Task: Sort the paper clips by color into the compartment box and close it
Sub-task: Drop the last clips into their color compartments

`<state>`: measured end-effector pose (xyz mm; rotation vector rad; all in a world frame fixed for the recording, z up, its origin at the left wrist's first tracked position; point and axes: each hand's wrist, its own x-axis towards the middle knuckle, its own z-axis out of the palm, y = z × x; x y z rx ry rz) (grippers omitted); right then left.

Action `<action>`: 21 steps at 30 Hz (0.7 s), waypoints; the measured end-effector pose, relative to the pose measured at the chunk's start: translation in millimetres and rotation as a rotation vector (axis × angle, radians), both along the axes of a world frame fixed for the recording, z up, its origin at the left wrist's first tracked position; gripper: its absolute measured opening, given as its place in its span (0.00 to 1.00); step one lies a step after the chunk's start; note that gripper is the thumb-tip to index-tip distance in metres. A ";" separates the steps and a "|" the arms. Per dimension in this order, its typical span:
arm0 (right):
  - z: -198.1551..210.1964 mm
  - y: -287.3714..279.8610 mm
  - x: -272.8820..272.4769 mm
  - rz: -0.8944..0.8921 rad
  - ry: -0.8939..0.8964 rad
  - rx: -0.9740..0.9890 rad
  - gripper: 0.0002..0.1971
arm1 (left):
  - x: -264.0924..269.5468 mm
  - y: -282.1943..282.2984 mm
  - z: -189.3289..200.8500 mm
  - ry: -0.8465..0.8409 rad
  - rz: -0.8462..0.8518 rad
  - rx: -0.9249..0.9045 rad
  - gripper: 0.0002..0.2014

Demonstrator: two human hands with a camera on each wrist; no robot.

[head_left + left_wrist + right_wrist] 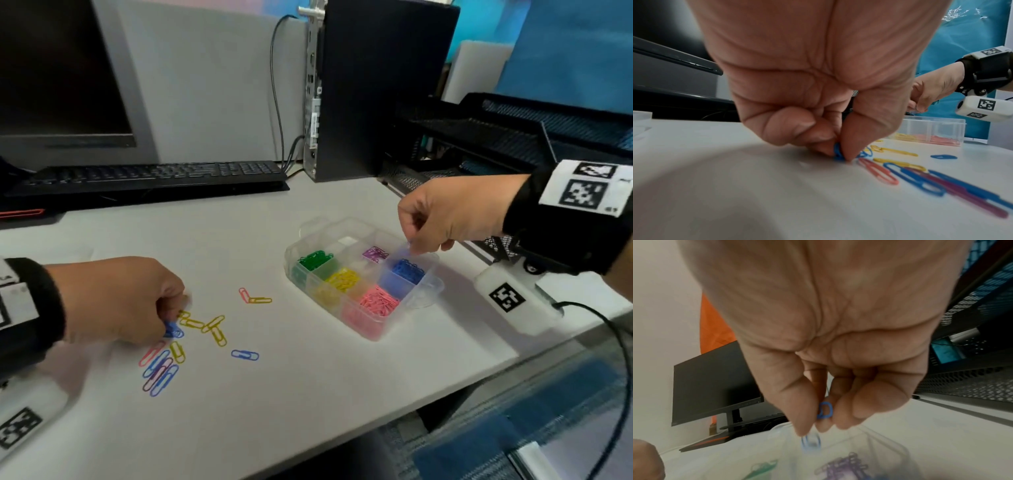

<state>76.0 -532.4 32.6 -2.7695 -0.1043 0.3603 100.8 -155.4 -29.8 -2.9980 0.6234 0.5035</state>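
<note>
A clear compartment box (pixel 424 301) stands open on the white desk, holding green (pixel 315 258), yellow (pixel 344 279), pink (pixel 378 301), purple (pixel 375 254) and blue clips (pixel 407 270) in separate cells. My right hand (pixel 416 248) hovers over the blue cell and pinches a blue clip (pixel 825 410) between thumb and fingers. Down on the desk at the left, my left hand (pixel 174 318) pinches another blue clip (pixel 837 152) at the edge of a loose scatter of yellow, blue, pink and purple clips (pixel 191 342).
A black keyboard (pixel 154 176) and a monitor (pixel 65 78) stand at the back left, a black computer case (pixel 376 89) behind the box. Black mesh trays (pixel 513 137) fill the back right. The desk's front edge (pixel 376 425) runs diagonally below.
</note>
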 end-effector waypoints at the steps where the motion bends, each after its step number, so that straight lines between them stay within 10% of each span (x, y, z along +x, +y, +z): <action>1: -2.5 -3.4 -1.2 -0.002 0.008 0.007 0.06 | 0.6 1.0 -1.7 -0.021 0.010 0.008 0.12; 11: 16.0 33.7 -46.8 0.074 -0.318 0.105 0.04 | -14.7 -11.7 8.1 -0.003 0.046 -0.012 0.05; 21: -39.6 166.7 -74.3 0.407 -0.134 -0.143 0.10 | -28.7 -8.6 9.8 -0.036 0.090 -0.078 0.05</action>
